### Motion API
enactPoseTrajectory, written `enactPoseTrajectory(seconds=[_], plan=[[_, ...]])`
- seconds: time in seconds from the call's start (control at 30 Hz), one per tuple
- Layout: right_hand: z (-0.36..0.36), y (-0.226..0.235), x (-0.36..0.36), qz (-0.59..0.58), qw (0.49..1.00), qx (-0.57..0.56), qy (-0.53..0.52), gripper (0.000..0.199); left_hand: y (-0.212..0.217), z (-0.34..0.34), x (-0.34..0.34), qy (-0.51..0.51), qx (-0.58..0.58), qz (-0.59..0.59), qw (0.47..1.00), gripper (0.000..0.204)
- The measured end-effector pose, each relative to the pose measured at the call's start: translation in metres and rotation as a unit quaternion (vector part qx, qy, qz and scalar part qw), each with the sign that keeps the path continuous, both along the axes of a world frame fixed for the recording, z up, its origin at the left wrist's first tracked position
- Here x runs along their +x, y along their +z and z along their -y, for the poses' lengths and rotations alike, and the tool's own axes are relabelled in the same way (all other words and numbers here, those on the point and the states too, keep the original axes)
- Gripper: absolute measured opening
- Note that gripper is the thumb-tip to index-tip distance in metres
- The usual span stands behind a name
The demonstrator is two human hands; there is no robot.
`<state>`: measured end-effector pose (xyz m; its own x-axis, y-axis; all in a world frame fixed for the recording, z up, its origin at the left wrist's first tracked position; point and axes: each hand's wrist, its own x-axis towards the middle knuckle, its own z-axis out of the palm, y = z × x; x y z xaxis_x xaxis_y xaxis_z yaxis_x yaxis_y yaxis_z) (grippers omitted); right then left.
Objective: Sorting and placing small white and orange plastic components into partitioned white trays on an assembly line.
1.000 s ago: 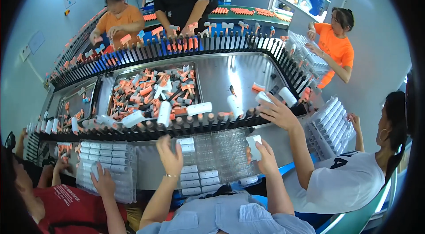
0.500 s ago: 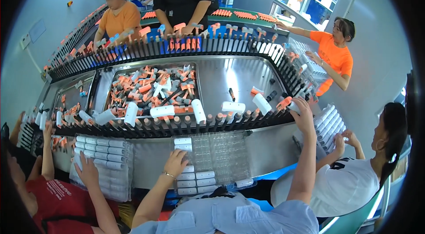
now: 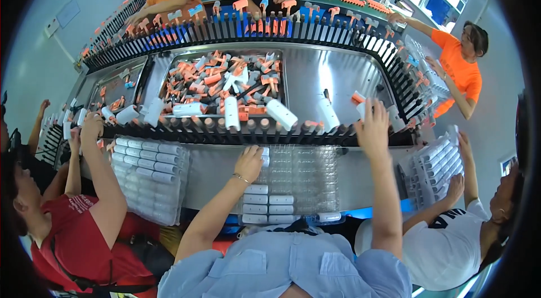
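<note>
My left hand (image 3: 249, 164) is over the upper left of a clear plastic tray (image 3: 310, 188), its fingers curled down on a white half-round cover (image 3: 265, 155) that they partly hide. More white covers (image 3: 268, 208) lie in rows in the tray's lower left. My right hand (image 3: 373, 127) is raised at the near row of black pegs (image 3: 293, 136), fingers apart, beside a white cover (image 3: 361, 110) on the row. Its palm side is hidden. Another white piece (image 3: 397, 121) stands just right of it. Further covers (image 3: 326, 115) lean on pegs to the left.
A metal pan (image 3: 169, 81) holds a heap of orange and grey parts. Pegs with orange and blue heads run along the far side. Co-workers sit at my left in red and at my right in white, each by a tray of covers; others work across the table.
The view has tipped and shifted, so the table sits higher and further right. My left hand has moved up the tray. My right hand has left the white piece and moved left along the pegs.
</note>
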<state>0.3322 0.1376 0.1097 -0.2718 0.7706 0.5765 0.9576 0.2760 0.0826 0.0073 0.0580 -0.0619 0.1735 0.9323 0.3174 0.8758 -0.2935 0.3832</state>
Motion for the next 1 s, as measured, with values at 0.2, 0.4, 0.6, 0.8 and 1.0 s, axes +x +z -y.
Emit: enactPoseTrajectory(seconds=[0.2,0.4,0.6,0.8,1.0], plan=[[0.118,-0.095,-0.085,-0.227,0.899,-0.208,0.311,0.01,0.002,-0.01,0.0,0.0,-0.087,-0.024,0.996,0.057],[0.14,-0.167,-0.119,-0.003,0.883,-0.387,0.265,0.021,-0.001,-0.014,-0.003,0.01,-0.052,0.002,0.999,0.038],[0.137,-0.154,-0.116,-0.001,0.894,-0.304,0.328,0.017,-0.008,-0.028,-0.003,0.02,-0.084,-0.007,0.996,0.026],[0.122,-0.047,-0.052,-0.376,0.815,-0.408,0.167,0.033,-0.002,-0.026,-0.003,-0.015,-0.066,-0.07,0.995,0.023],[0.059,0.024,0.02,-0.177,0.964,-0.12,0.161,0.031,0.019,-0.006,-0.002,-0.046,0.052,0.009,0.998,0.028]])
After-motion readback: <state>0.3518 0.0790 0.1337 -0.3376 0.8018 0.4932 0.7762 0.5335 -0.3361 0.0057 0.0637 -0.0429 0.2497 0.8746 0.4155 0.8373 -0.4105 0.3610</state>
